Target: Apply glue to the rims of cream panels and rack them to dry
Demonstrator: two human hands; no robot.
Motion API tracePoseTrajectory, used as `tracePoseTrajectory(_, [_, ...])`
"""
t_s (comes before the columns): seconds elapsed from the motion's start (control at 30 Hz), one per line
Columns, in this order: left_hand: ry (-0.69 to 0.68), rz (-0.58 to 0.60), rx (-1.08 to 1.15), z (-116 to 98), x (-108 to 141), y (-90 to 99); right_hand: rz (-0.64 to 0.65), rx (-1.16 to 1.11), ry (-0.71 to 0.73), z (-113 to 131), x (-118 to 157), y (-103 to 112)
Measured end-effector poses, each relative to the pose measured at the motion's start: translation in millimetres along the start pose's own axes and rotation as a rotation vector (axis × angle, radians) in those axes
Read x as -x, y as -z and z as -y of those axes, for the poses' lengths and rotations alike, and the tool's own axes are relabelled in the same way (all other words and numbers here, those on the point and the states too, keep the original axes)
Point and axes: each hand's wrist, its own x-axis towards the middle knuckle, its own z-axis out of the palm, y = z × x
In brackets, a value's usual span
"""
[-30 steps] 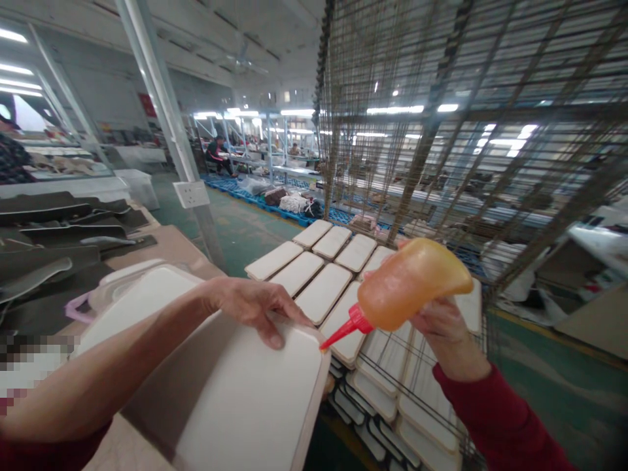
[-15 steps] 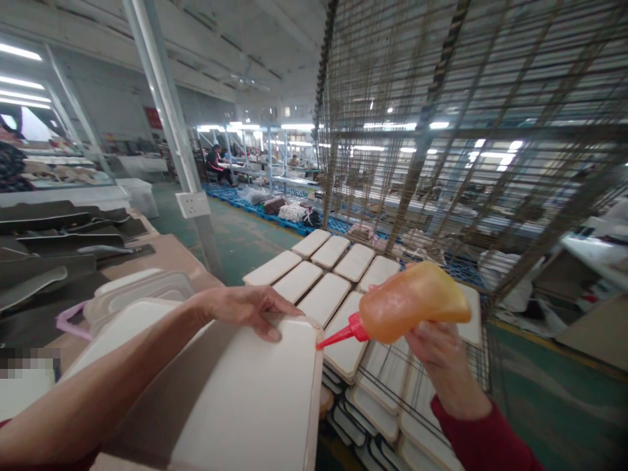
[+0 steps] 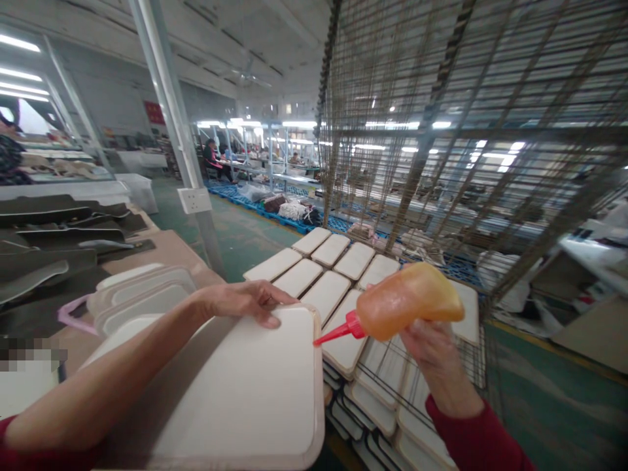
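A flat cream-white panel with rounded corners and a raised rim is tilted in front of me. My left hand grips its far edge, thumb on the face and fingers over the rim. In my right hand is an orange-yellow squeeze bottle, tipped down to the left. Its red nozzle points at the panel's right rim, the tip at or just touching it below the corner. The fingers on the bottle's far side are mostly hidden.
Several similar white panels lie in rows on a wire rack ahead, with more layers below. A raised wire grid leans over them. More panels stand at left on a tan table, by a metal post.
The nozzle tip has slid a little along the panel's right rim, away from the corner. The panel has turned slightly, showing its lower right corner. Both hands keep their holds.
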Motion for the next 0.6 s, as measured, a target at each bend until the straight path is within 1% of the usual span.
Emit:
tracePoseTrajectory(0.23, [-0.009, -0.026, 0.028, 2.4, 1.9, 1.7, 0.044, 0.028, -0.037, 2.0, 3.4, -4.5])
tracePoseTrajectory(0.43, [-0.013, -0.055, 0.030, 4.8, 3.5, 6.6, 0.066, 0.062, -0.116, 7.5, 6.8, -6.7])
tracePoseTrajectory(0.6, [0.007, -0.090, 0.063, 8.1, 3.3, 10.7, 0.101, 0.037, -0.175, 10.6, 8.0, -11.0])
